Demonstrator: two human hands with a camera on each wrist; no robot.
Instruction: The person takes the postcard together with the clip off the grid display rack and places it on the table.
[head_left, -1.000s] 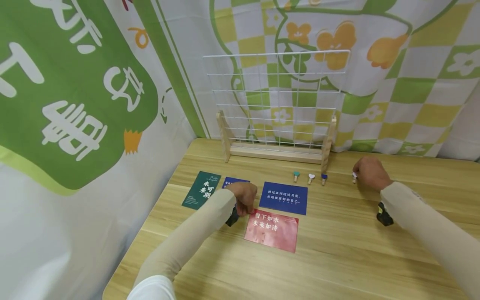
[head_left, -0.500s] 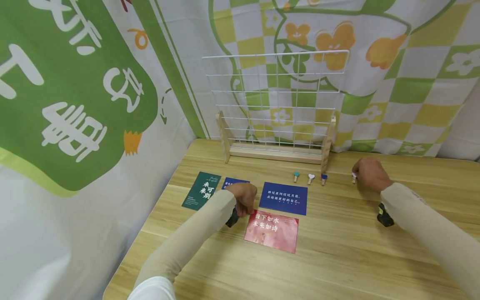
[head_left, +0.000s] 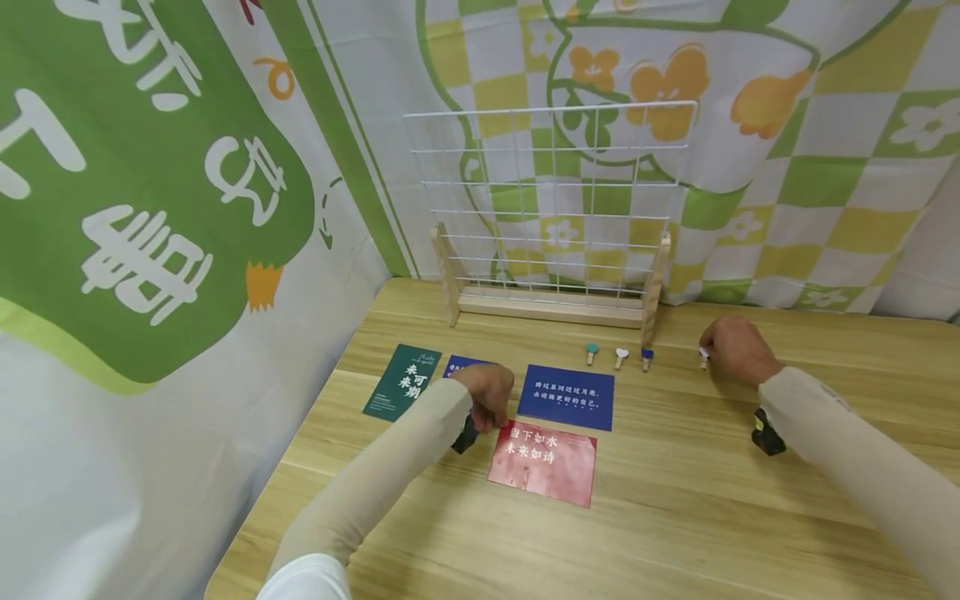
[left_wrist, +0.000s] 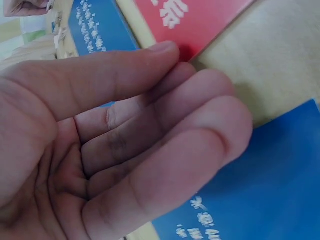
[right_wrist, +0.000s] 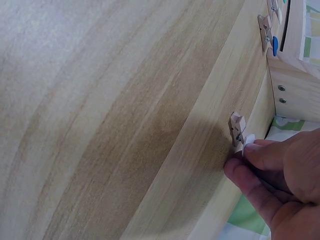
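Note:
My left hand (head_left: 487,393) has its thumb and fingers brought together at the top-left corner of a red card (head_left: 543,467) with white lettering. In the left wrist view that corner of the card meets the thumb tip and a fingertip. At the right, my right hand (head_left: 742,346) pinches a small wooden clothespin (right_wrist: 237,129) by its white heart-shaped top. The pin's wooden end points away from the fingers, close over the table. Three more mini clothespins lie left of it: one with a green heart (head_left: 592,353), one with a white heart (head_left: 621,358), one with a blue top (head_left: 647,359).
Behind the pins stands a white wire grid (head_left: 555,183) in a wooden base (head_left: 551,308). A blue card (head_left: 567,398) lies above the red one. Another blue card (head_left: 463,364), partly under the left hand in view, and a green card (head_left: 401,381) lie left on the wooden table (head_left: 675,517).
My right hand has shifted slightly left with the white-heart clothespin. The left hand stays at the red card's corner.

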